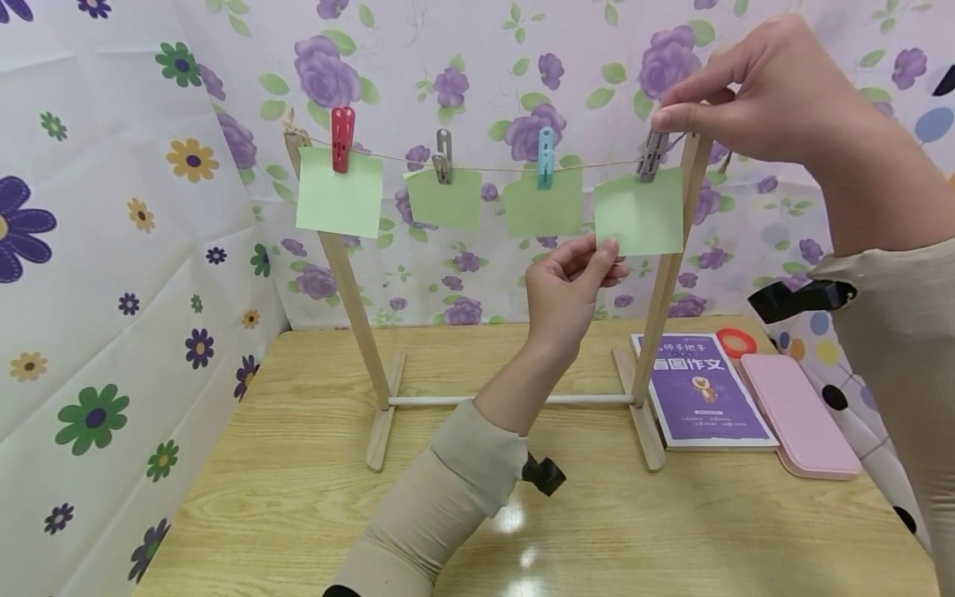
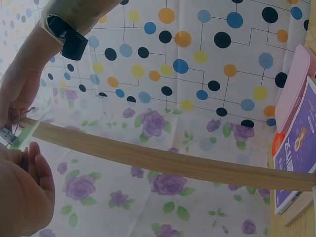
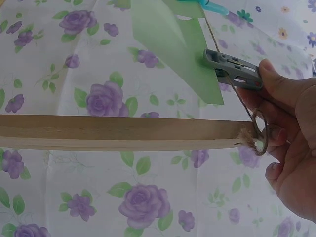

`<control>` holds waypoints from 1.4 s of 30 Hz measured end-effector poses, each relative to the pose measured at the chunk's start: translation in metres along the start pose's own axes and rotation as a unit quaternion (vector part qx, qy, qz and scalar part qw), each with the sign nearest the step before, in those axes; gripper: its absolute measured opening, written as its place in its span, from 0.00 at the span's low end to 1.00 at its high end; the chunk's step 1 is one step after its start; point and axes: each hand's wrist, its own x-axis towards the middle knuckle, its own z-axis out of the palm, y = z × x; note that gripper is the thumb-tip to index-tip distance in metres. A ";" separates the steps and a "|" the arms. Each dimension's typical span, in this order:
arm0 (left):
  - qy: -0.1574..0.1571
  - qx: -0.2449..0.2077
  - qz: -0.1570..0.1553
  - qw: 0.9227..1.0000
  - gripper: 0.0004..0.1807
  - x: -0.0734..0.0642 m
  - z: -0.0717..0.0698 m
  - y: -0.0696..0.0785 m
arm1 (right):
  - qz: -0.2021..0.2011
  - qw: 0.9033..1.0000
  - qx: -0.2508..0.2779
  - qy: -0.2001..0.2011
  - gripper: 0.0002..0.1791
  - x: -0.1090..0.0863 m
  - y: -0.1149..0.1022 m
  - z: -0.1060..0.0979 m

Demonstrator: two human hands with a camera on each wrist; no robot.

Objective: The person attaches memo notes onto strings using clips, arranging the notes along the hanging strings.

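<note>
My right hand (image 1: 776, 91) pinches the top of a grey clothespin (image 1: 652, 159) between thumb and fingers, at the right end of a thin string (image 1: 492, 169). That clothespin sits over the top edge of a green paper square (image 1: 640, 220), whose lower left corner my left hand (image 1: 563, 294) pinches. Three other green papers hang along the string, from a red clothespin (image 1: 342, 139), another grey clothespin (image 1: 443, 157) and a blue clothespin (image 1: 546, 157). In the right wrist view, the clothespin (image 3: 234, 69) lies across the string and the paper's edge.
The string is tied between two wooden posts (image 1: 351, 307), joined low down by a white bar (image 1: 589, 400). On the wooden table (image 1: 298, 497), to the right, lie a purple book (image 1: 709, 398), a pink case (image 1: 802, 419) and an orange ring (image 1: 736, 342). Flowered cloth (image 1: 462, 282) hangs behind.
</note>
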 end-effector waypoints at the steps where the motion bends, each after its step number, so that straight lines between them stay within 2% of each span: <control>1: 0.000 0.000 0.002 1.000 0.12 0.000 0.000 0.000 | 0.000 1.000 -0.002 -0.002 0.10 0.000 0.000 0.000; 17: -0.003 0.006 0.012 1.000 0.11 0.003 -0.001 0.003 | -0.007 1.000 -0.010 -0.022 0.11 -0.001 0.000 0.000; 22: -0.005 0.000 0.016 1.000 0.11 0.003 0.000 0.004 | -0.004 0.999 -0.014 -0.039 0.12 -0.001 0.000 -0.002; 30: -0.008 -0.006 0.021 1.000 0.11 0.004 0.000 0.005 | -0.022 0.997 -0.030 -0.068 0.13 0.001 0.000 -0.005; 42: -0.016 -0.002 0.024 1.000 0.12 0.003 0.000 0.003 | -0.012 0.996 -0.016 -0.091 0.14 0.001 0.002 -0.010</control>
